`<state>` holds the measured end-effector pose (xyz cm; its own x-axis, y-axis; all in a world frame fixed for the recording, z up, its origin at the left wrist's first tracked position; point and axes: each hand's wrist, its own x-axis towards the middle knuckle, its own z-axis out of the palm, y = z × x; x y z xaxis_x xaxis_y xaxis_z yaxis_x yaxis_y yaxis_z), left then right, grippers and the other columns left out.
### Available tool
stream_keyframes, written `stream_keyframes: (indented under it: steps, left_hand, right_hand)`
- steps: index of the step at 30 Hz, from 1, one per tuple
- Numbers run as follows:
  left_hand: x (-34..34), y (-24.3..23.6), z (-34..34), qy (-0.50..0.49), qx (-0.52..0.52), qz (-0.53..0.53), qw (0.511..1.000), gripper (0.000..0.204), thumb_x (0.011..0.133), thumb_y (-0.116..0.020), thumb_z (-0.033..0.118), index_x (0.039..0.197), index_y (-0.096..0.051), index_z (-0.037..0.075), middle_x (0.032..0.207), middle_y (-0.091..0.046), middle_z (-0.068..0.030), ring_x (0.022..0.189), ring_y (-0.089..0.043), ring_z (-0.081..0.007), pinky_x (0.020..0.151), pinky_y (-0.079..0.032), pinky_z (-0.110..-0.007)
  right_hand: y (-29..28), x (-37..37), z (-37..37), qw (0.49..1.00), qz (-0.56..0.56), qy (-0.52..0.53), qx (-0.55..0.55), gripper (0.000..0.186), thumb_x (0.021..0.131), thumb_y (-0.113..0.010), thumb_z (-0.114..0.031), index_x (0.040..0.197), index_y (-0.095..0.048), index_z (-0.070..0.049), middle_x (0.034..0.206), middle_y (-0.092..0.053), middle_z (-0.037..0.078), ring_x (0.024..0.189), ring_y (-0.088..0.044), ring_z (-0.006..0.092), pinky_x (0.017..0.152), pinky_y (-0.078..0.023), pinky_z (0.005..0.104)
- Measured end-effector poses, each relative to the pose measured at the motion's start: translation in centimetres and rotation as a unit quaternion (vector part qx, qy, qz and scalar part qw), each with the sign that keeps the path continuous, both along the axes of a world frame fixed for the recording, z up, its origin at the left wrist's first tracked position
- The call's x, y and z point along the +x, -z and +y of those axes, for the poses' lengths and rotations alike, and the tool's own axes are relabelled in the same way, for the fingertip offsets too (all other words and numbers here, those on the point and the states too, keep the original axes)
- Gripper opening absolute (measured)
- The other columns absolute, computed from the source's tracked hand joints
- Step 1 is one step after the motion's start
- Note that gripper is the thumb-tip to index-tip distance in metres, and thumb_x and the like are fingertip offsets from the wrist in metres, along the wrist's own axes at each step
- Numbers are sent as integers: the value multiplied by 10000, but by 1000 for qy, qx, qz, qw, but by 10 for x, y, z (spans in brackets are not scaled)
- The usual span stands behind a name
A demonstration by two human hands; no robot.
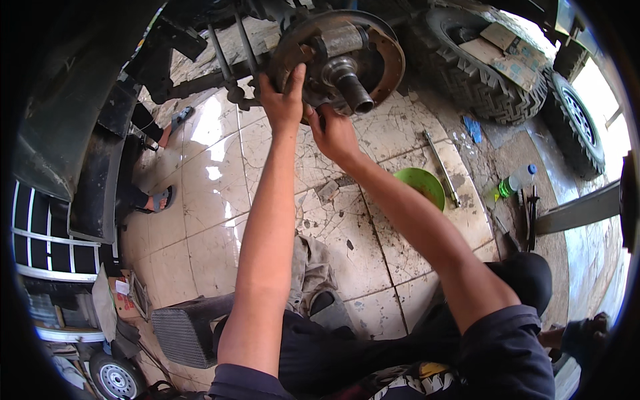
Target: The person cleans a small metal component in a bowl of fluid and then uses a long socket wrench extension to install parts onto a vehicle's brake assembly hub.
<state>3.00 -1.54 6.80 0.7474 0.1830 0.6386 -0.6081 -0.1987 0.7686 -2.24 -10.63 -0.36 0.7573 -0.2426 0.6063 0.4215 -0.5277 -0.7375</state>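
In the upper middle of the frame, my left hand (281, 107) is against the lower left edge of the rusty brake assembly (337, 65), thumb raised along it, while my right hand (333, 137) is curled just under its lower edge; their undersides are hidden, so I cannot tell how firmly either grips. My worry is a slip: a dirty rim could let my fingers slide, and a knuckle might then catch the bare shaft (355, 95) jutting toward me. Anything coming loose could drop onto the cracked tile floor (207, 250) (the green bowl (412, 176), right of centre, sits too far aside to catch it) and chip or roll off.
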Motion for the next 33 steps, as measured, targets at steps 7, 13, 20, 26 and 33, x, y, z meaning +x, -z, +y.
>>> stream_keyframes:
  steps: [7,13,20,26,33]
  left_hand:
    - [-9,20,11,-29,93,-2,995,782,850,-688,537,1315,-433,-39,1260,-535,-210,1140,-557,-292,968,-430,-366]
    - [-34,59,8,-56,158,65,984,707,955,-586,338,1450,-261,-50,1402,-426,-270,1288,-451,-362,1074,-343,-395]
    - [-135,134,-10,31,291,256,921,625,902,-641,217,1422,-341,44,1382,-405,-171,1248,-442,-268,1043,-372,-403]
    - [-182,125,-31,399,518,351,670,475,930,-602,304,1316,-487,53,1194,-592,-143,1143,-566,-276,993,-435,-413]
    - [-192,95,-39,444,714,260,475,480,942,-561,375,1292,-510,51,1240,-584,-144,1172,-554,-311,969,-438,-456]
  right_hand:
    - [32,-56,-120,807,278,-247,-459,354,980,-486,-404,998,-577,-62,834,-688,181,740,-682,345,698,-553,466]
    - [75,-110,-206,480,419,-348,-688,420,906,-597,-422,1151,-619,-81,928,-697,133,896,-688,310,780,-548,451]
    - [113,-110,-223,483,393,-372,-688,441,826,-705,-325,1171,-631,-60,1002,-693,135,922,-691,311,773,-553,437]
    - [150,-117,-214,577,401,-356,-616,264,832,-650,-163,1062,-660,-34,1043,-674,182,916,-694,330,761,-565,439]
    - [203,-137,-247,713,196,-339,-581,304,818,-634,-217,1051,-595,-26,1153,-602,222,969,-663,345,868,-516,464]
